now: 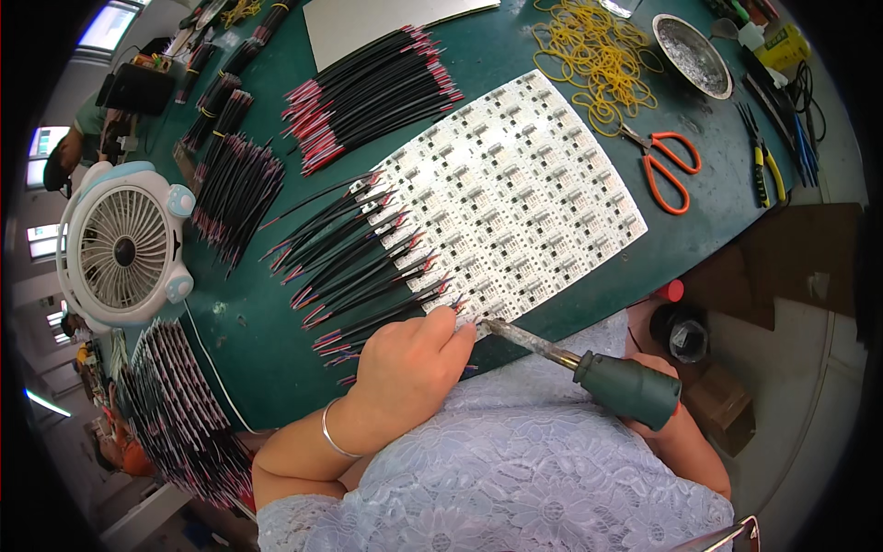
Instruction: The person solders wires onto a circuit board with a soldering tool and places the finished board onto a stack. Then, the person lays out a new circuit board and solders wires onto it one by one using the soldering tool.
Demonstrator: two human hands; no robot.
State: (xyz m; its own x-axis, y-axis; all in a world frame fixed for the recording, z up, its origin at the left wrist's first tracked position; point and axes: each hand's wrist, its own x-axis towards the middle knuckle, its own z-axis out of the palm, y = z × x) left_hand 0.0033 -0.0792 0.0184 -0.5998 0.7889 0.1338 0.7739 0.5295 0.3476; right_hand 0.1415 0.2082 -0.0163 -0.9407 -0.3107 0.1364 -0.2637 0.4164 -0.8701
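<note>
A white panel of small circuit boards (515,184) lies on the green table. Black cables with red and blue wire ends (368,267) stick out along its left edge. My left hand (405,373) is closed in a pinch at the panel's near corner. It grips a cable whose coloured ends (469,368) peek out beside the hand; the rest is hidden under it. My right hand (653,365) is wrapped around the green handle of a soldering iron (625,388). The iron's tip meets the near corner of the panel, just right of my left fingertips.
Bundles of black cables (368,97) lie beyond the panel and at left, near a white fan (120,248). Orange-handled scissors (670,170), tangled yellow rubber bands (598,55), a metal bowl (692,57) and yellow-handled pliers (762,161) lie at right. Another person (78,147) is far left.
</note>
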